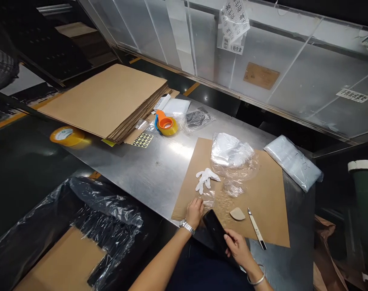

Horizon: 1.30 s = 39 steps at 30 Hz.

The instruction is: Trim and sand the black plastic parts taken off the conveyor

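My right hand (pixel 237 246) is closed around the lower end of a flat black slab (pixel 214 230), which tilts over the near edge of a brown cardboard sheet (pixel 263 202). My left hand (pixel 195 211), with a metal watch on its wrist, pinches the edge of a small clear plastic bag (pixel 208 199) lying on the sheet. A white glove (pixel 206 178) lies just beyond that bag. Crumpled clear plastic bags (pixel 232 159) are heaped farther back. A small beige wedge (pixel 237 214) and a white-handled craft knife (pixel 256 227) lie to the right of the slab.
On the steel table (pixel 147 165) a stack of flat cardboard (pixel 105 99) sits at the back left, with an orange tape dispenser (pixel 166 123), a sticker sheet (pixel 143 140), a yellow tape roll (pixel 66 135) and packets. A bagged bundle (pixel 293 161) lies right. A black-lined box (pixel 81 234) stands near left.
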Available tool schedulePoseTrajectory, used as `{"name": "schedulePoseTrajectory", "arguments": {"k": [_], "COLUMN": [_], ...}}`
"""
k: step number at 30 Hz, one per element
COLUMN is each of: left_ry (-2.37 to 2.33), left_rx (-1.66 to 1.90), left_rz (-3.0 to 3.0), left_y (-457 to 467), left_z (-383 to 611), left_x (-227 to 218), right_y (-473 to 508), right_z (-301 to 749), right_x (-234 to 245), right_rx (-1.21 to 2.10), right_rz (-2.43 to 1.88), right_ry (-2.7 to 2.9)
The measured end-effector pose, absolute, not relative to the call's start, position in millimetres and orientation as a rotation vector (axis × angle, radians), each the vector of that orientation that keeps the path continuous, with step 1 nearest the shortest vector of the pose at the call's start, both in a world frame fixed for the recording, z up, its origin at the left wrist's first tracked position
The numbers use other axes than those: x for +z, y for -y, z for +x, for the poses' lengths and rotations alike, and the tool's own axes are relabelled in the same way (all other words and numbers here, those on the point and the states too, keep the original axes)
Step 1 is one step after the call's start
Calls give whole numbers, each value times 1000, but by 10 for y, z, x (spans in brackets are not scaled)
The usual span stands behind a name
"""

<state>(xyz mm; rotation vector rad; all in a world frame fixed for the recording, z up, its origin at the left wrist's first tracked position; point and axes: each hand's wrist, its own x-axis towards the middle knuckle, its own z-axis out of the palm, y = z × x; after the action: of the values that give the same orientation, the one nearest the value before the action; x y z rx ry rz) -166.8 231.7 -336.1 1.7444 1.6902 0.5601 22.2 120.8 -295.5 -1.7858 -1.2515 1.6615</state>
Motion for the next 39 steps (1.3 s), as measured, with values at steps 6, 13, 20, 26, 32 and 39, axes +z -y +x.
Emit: {"name": "schedulePoseTrajectory", "arguments": {"k": [6,13,20,26,32,39], "left_ry": [-1434,-1398,-1569,-1546,-1483,-1438], "left_rx": [571,677,751,735,788,932], "left_rz": [1608,1535,1640,1726,1631,1174], "left_y": [-2307,-2153,-1783,-1552,-1378,-1398], "left_z": [-1713,-1713,-1453,-1395,-1460,-2032], "left_x": [-3350,-3330,-3239,-3021,-2651,-2300], "right_y": [-1238,-1255,-1271,-1407,-1541,-1747], "right_z": [197,184,50,43,-74,-575], "right_x": [-3233,-3356,-3144,-3099,-2831,-2304], "right_rx": [1771,1480,1011,885,807,863], "right_rz": [-1752,-1920,-1970,-1951,-1967,-1769], "right_ry": [1196,1326,1671,1801,1989,2430]}}
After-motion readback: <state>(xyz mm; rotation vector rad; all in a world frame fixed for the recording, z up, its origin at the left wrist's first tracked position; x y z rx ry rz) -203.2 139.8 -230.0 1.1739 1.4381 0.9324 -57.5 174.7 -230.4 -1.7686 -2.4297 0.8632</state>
